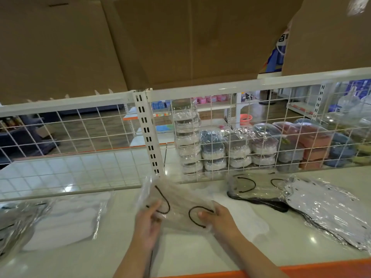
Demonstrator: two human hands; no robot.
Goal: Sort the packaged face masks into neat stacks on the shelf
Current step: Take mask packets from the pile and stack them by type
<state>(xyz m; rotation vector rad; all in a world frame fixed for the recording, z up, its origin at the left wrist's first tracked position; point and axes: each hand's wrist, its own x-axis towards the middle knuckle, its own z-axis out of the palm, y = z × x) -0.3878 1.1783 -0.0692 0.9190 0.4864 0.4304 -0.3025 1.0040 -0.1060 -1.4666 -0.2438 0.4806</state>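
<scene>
Left hand (147,221): we pinch the pack's (176,205) left edge.
Right hand (217,219): we grip its right edge.

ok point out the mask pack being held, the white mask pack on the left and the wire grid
held mask pack (176,199), head view, clear wrapper
white mask pack (70,219), head view, middle of mask
wire grid (112,129), head view, a wire

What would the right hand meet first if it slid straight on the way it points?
The right hand points up-left along the mask pack it holds, so probably the left hand gripping the other end; depth is unclear.
</scene>
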